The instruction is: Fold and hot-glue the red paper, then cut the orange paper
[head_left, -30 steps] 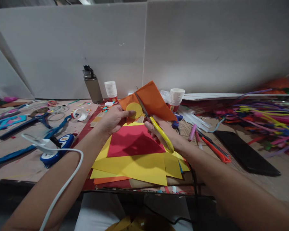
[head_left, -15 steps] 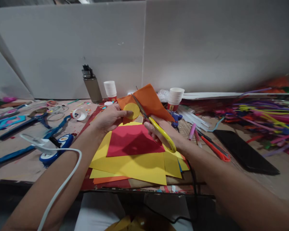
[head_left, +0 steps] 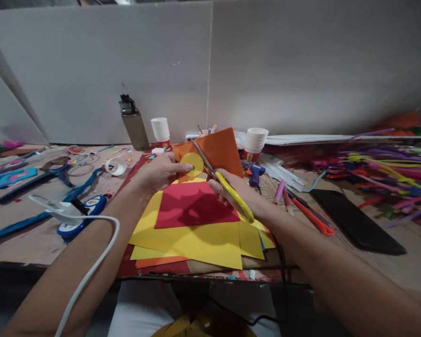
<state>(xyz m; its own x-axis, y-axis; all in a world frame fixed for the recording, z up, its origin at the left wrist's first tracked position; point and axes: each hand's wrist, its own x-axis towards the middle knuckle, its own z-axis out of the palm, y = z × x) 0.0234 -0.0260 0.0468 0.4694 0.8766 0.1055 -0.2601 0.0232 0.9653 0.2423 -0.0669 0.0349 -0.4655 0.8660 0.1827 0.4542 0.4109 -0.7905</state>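
Note:
My left hand (head_left: 163, 173) pinches a yellow paper circle (head_left: 192, 164) flat against an orange sheet (head_left: 226, 152), thumb on the circle. Yellow-handled scissors (head_left: 233, 194) are in my right hand (head_left: 231, 185), their blades lying across the orange sheet just right of the circle. Below both hands a red sheet (head_left: 196, 206) rests on a stack of yellow sheets (head_left: 203, 243), with orange edges showing underneath.
A bottle (head_left: 135, 124) and paper cups (head_left: 160, 131) stand behind, with more cups (head_left: 256, 142) at right. A blue glue gun (head_left: 255, 173), a cutter (head_left: 314, 217), a black phone (head_left: 358, 222) and colourful pipe cleaners (head_left: 396, 173) lie rightward. A white cable (head_left: 91, 276) crosses my left forearm.
The orange sheet has turned, its right part now standing more upright. The circle and scissor handles have shifted slightly, and more of the glue gun shows.

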